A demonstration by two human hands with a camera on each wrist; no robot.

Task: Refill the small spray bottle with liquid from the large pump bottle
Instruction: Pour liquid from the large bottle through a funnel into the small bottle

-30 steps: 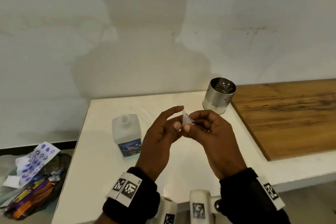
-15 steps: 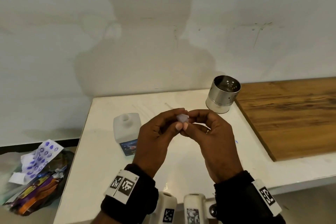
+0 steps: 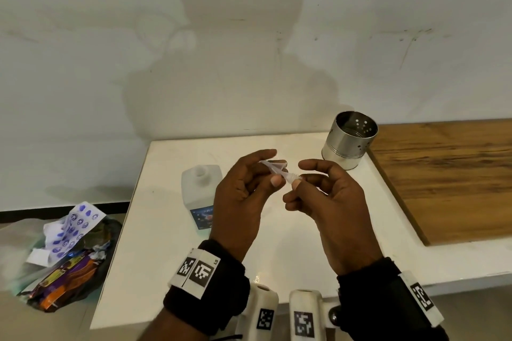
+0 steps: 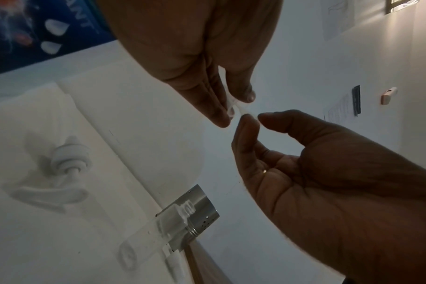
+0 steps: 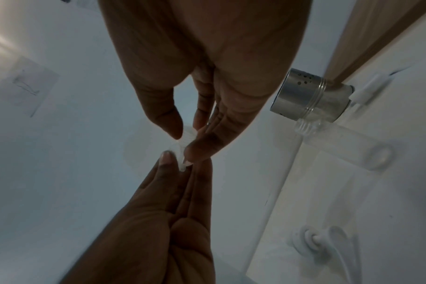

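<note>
Above the white table (image 3: pixel 166 257) both hands hold a small translucent funnel (image 3: pixel 277 167). My left hand (image 3: pixel 273 171) pinches its wide cone, and my right hand (image 3: pixel 300 177) pinches the narrow spout. The funnel (image 4: pixel 232 107) lies sideways between the fingertips. The large white bottle (image 3: pixel 201 188) stands left of my hands, its neck uncapped. Its pump head (image 4: pixel 61 173) lies loose on the table. The small clear spray bottle (image 5: pixel 348 144) lies on its side next to the steel cup (image 5: pixel 306 96). My hands hide it in the head view.
A perforated steel cup (image 3: pixel 349 140) stands at the back, by the edge of a wooden board (image 3: pixel 443 174) on the right. An open bag of wrappers (image 3: pixel 63 252) sits on the floor to the left. A white wall rises behind the table.
My hands, pressed close together around the funnel before, have drawn a little apart. The funnel now spans the gap between their fingertips. The large bottle and cup have not moved.
</note>
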